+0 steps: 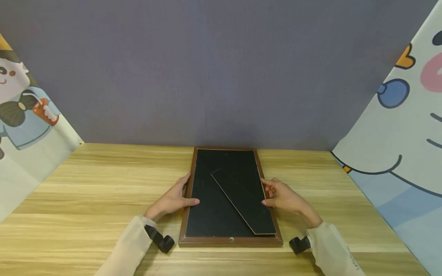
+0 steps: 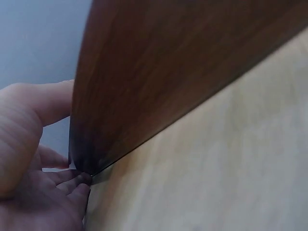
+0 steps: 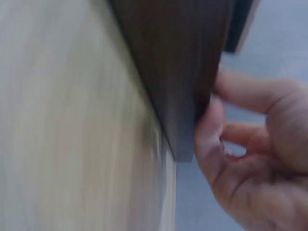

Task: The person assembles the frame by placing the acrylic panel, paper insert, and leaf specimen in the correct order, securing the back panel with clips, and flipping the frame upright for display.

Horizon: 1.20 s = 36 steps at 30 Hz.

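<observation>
A picture frame (image 1: 214, 214) with a brown wooden border lies back side up on the table, its long sides running away from me. A black stand leg (image 1: 246, 205) slants across its black backing, wider at the near end. My left hand (image 1: 174, 198) holds the left side, thumb over the border and fingers along the outer edge. In the left wrist view those fingers (image 2: 72, 185) reach the lower edge of the brown side (image 2: 144, 82). On the right side, my right hand (image 1: 284, 195) grips the border between thumb and fingers, a little below its middle.
The wooden table (image 1: 103, 191) spreads to both sides of the frame. A grey panel (image 1: 221, 76) stands along the far edge. Cartoon-printed panels rise at the left (image 1: 27, 126) and right (image 1: 386, 134). Each wrist wears a small black camera, the left one (image 1: 162, 239) close to the frame.
</observation>
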Each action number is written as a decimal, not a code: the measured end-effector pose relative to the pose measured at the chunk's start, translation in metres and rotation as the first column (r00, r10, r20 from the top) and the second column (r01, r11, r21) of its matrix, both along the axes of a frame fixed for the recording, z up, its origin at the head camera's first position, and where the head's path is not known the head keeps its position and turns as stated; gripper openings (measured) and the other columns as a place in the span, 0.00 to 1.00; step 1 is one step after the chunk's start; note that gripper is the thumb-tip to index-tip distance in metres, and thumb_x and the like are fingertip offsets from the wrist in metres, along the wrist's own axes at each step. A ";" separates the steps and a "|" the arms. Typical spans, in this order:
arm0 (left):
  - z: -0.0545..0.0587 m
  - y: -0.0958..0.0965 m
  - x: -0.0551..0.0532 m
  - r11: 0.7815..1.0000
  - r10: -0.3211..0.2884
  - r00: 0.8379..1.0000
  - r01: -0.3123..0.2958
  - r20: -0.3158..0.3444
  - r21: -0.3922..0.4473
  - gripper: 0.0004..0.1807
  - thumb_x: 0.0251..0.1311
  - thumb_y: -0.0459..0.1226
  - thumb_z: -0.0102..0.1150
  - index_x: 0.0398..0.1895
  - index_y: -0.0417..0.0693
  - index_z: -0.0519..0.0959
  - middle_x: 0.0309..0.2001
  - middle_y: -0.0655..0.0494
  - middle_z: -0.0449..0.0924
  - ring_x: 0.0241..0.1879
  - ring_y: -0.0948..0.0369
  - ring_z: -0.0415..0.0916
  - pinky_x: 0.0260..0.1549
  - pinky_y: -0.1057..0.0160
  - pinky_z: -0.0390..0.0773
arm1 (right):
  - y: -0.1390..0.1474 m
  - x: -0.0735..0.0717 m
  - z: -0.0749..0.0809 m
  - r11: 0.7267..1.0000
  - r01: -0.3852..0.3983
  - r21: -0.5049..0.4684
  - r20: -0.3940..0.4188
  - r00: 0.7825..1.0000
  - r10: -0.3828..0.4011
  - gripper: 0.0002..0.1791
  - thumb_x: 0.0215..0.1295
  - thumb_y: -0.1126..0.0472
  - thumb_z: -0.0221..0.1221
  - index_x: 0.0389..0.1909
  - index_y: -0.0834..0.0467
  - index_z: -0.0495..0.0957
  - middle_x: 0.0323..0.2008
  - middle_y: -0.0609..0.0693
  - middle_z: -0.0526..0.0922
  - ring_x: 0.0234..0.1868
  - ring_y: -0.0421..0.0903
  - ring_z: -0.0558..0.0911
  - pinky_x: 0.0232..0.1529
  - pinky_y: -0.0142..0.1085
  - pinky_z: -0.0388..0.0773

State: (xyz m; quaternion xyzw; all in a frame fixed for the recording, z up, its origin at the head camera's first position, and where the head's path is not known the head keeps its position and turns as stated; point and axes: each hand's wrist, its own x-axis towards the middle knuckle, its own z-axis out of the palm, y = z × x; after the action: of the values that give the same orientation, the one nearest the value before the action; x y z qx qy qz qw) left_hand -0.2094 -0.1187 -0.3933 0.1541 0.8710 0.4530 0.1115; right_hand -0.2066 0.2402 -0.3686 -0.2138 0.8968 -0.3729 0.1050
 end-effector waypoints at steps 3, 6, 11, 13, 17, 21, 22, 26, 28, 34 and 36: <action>-0.001 0.000 -0.001 1.000 0.003 1.000 -0.003 0.009 -0.001 0.55 0.53 0.41 0.68 0.74 0.35 0.41 0.74 0.35 0.39 0.72 0.38 0.45 0.68 0.41 0.54 | 0.006 0.000 0.001 0.997 -0.074 -0.005 0.015 0.997 0.074 0.42 0.57 0.68 0.64 0.68 0.75 0.52 0.37 0.54 0.63 0.32 0.41 0.64 0.29 0.27 0.65; -0.001 -0.001 -0.002 1.000 0.001 1.000 -0.001 0.016 0.002 0.55 0.53 0.41 0.68 0.74 0.35 0.41 0.74 0.35 0.39 0.72 0.38 0.44 0.68 0.41 0.54 | 0.011 0.001 0.004 0.991 -0.132 -0.004 0.022 0.991 0.132 0.41 0.59 0.66 0.63 0.68 0.75 0.53 0.39 0.55 0.63 0.33 0.40 0.65 0.31 0.27 0.66; -0.001 -0.001 -0.002 1.000 -0.005 1.000 0.005 0.018 0.014 0.56 0.53 0.42 0.69 0.74 0.36 0.41 0.75 0.36 0.39 0.72 0.39 0.43 0.68 0.41 0.53 | 0.018 0.001 0.003 0.982 -0.182 -0.058 0.054 0.981 0.185 0.39 0.60 0.66 0.63 0.67 0.74 0.56 0.43 0.58 0.63 0.34 0.39 0.66 0.32 0.27 0.69; -0.001 -0.001 -0.002 1.000 -0.005 1.000 0.005 0.019 0.012 0.56 0.53 0.42 0.69 0.74 0.36 0.41 0.75 0.36 0.39 0.72 0.39 0.43 0.68 0.40 0.52 | 0.019 0.001 0.001 0.978 -0.187 -0.089 0.065 0.979 0.193 0.39 0.59 0.66 0.63 0.67 0.74 0.56 0.44 0.59 0.63 0.34 0.39 0.67 0.32 0.27 0.70; -0.002 -0.002 -0.002 1.000 0.000 1.000 0.000 0.025 -0.001 0.56 0.54 0.43 0.68 0.75 0.37 0.41 0.75 0.36 0.39 0.73 0.39 0.41 0.69 0.40 0.52 | 0.018 -0.002 -0.002 0.976 -0.173 -0.131 0.084 0.979 0.185 0.38 0.58 0.68 0.64 0.66 0.73 0.58 0.43 0.60 0.64 0.32 0.37 0.67 0.31 0.27 0.71; -0.002 -0.003 -0.001 1.000 0.005 1.000 -0.004 0.027 -0.016 0.56 0.54 0.44 0.68 0.75 0.38 0.41 0.75 0.37 0.39 0.73 0.40 0.40 0.69 0.39 0.51 | 0.015 -0.002 -0.002 0.978 -0.147 -0.146 0.098 0.982 0.162 0.36 0.57 0.70 0.64 0.65 0.73 0.59 0.41 0.58 0.63 0.32 0.38 0.67 0.29 0.27 0.70; -0.002 -0.003 -0.001 1.000 0.006 1.000 -0.005 0.028 -0.018 0.56 0.54 0.45 0.68 0.75 0.38 0.41 0.75 0.37 0.39 0.73 0.40 0.39 0.69 0.39 0.51 | 0.015 -0.001 -0.002 0.980 -0.140 -0.143 0.097 0.983 0.155 0.36 0.57 0.71 0.64 0.65 0.73 0.60 0.40 0.58 0.62 0.31 0.38 0.67 0.29 0.27 0.70; -0.001 -0.002 -0.001 1.000 0.008 1.000 -0.008 0.028 -0.027 0.56 0.54 0.45 0.68 0.75 0.38 0.41 0.75 0.37 0.39 0.73 0.40 0.39 0.69 0.39 0.51 | 0.012 0.000 -0.002 0.984 -0.124 -0.129 0.089 0.987 0.136 0.35 0.57 0.71 0.63 0.64 0.72 0.61 0.38 0.56 0.60 0.31 0.39 0.66 0.29 0.28 0.68; -0.001 -0.002 0.000 1.000 0.007 1.000 -0.006 0.027 -0.029 0.56 0.54 0.45 0.68 0.75 0.38 0.41 0.75 0.37 0.39 0.73 0.40 0.39 0.68 0.39 0.51 | 0.012 0.000 -0.003 0.986 -0.116 -0.119 0.086 0.988 0.126 0.35 0.57 0.71 0.64 0.64 0.71 0.61 0.38 0.55 0.60 0.31 0.40 0.66 0.29 0.28 0.68; -0.001 -0.001 0.000 1.000 0.008 0.999 -0.007 0.033 -0.027 0.55 0.54 0.45 0.68 0.75 0.38 0.41 0.75 0.37 0.38 0.73 0.40 0.39 0.68 0.39 0.51 | 0.009 0.000 -0.001 0.991 -0.095 -0.098 0.095 0.990 0.104 0.35 0.56 0.73 0.63 0.65 0.70 0.61 0.37 0.54 0.59 0.31 0.41 0.65 0.28 0.28 0.66; -0.001 -0.001 0.000 1.000 0.005 1.000 -0.004 0.030 -0.027 0.55 0.54 0.45 0.68 0.75 0.38 0.41 0.75 0.37 0.38 0.73 0.40 0.40 0.68 0.39 0.51 | 0.007 0.000 0.000 0.992 -0.084 -0.092 0.103 0.990 0.094 0.35 0.56 0.73 0.62 0.65 0.70 0.61 0.37 0.54 0.59 0.31 0.41 0.65 0.27 0.28 0.65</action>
State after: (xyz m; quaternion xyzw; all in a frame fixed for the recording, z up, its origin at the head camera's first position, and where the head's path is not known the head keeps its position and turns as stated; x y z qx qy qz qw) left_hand -0.2093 -0.1201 -0.3944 0.1439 0.8756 0.4438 0.1255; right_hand -0.2064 0.2472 -0.3682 -0.2377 0.8621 -0.4178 0.1601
